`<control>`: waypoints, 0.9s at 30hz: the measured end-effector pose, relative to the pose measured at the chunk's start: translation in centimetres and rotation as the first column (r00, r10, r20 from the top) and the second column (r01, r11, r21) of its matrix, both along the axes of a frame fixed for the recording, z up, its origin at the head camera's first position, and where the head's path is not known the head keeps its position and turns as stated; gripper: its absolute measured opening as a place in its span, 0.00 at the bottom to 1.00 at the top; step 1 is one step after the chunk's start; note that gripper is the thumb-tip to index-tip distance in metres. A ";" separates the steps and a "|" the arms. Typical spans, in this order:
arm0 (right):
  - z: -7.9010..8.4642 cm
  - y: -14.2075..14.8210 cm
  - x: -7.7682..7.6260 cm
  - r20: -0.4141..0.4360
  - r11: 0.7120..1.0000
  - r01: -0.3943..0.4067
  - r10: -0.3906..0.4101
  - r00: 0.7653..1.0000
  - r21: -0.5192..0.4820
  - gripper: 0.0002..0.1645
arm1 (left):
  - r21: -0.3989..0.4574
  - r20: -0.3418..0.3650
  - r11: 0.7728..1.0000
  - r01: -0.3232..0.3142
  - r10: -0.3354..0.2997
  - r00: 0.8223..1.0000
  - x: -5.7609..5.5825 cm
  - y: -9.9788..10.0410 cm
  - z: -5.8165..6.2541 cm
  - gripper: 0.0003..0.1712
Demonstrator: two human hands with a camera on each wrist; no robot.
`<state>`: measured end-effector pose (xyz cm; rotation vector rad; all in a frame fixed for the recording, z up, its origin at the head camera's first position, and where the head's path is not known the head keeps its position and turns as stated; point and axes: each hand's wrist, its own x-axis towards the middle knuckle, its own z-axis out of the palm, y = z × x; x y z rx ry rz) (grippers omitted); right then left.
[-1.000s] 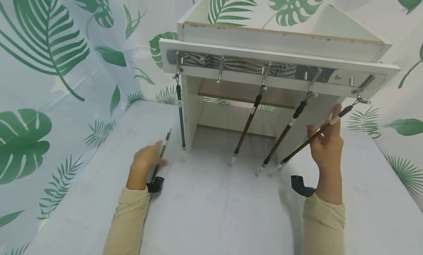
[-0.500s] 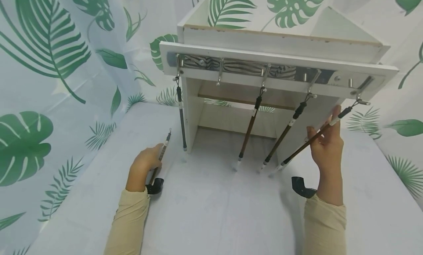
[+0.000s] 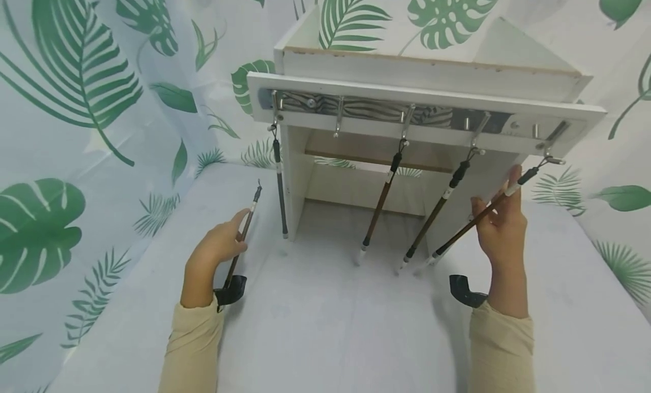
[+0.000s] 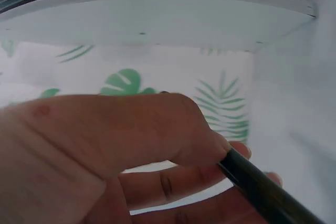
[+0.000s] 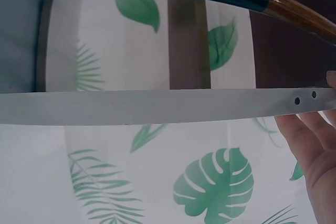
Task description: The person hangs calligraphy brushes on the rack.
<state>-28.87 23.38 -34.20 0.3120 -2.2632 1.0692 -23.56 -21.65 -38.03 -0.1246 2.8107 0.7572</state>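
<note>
My left hand [image 3: 218, 240] pinches a calligraphy brush [image 3: 249, 220], its looped end pointing up and away. In the left wrist view thumb and fingertips meet on the dark shaft [image 4: 262, 190]. My right hand [image 3: 500, 226] holds the edge of the white rack's right side panel [image 5: 157, 107], thumb on one face and fingers on the other. Several more brushes hang by loops from the rack's metal hooks: a grey one [image 3: 281, 192] at the left, a brown one [image 3: 380, 203] near the middle, others at the right. The second hook [image 3: 338, 117] from the left carries nothing.
The white rack [image 3: 417, 70] stands on the white-covered table [image 3: 325, 336], its hook board [image 3: 554, 107] jutting toward me. The hanging brushes' pale tips reach low beneath it. A leaf-patterned cloth [image 3: 168, 138] surrounds the table. Black camera mounts [image 3: 465, 291] sit at both wrists.
My left fingers have closed on the brush, and its looped end has risen. The middle brown brush has swung slightly. My right hand stays at the panel; the head view has tilted a little.
</note>
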 end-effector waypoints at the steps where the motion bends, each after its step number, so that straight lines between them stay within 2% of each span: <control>1: 0.0 0.0 0.0 0.013 1.000 0.007 -0.007 1.000 -0.006 0.41 | 0.006 -0.017 1.000 0.003 -0.003 1.000 0.1 0.1 0.3 0.42; 6: -0.3 0.2 0.1 0.019 1.000 0.024 -0.025 1.000 0.002 0.41 | 0.059 -0.140 0.998 0.029 -0.020 0.990 1.3 0.4 1.8 0.43; 12: -0.3 0.2 0.0 -0.058 0.999 -0.007 0.009 0.998 0.035 0.40 | 0.117 -0.282 0.991 0.067 -0.032 0.959 2.8 0.3 3.3 0.43; 16: -0.2 0.1 0.0 -0.073 0.999 -0.022 0.024 0.997 0.028 0.39 | 0.138 -0.324 0.986 0.089 -0.040 0.945 3.1 0.5 3.6 0.43; 19: -0.3 0.1 0.1 -0.037 1.000 0.006 -0.006 0.999 0.013 0.40 | 0.152 -0.351 0.984 0.097 -0.038 0.936 3.4 0.9 4.0 0.43; 23: -0.3 0.2 0.1 -0.014 1.000 0.029 -0.029 0.999 0.005 0.41 | 0.163 -0.431 0.981 0.102 -0.022 0.902 4.2 1.3 4.8 0.43; 27: -0.4 0.2 0.0 -0.021 1.000 0.018 -0.018 1.000 0.015 0.41 | 0.179 -0.533 0.976 0.126 -0.012 0.846 5.3 1.8 5.5 0.43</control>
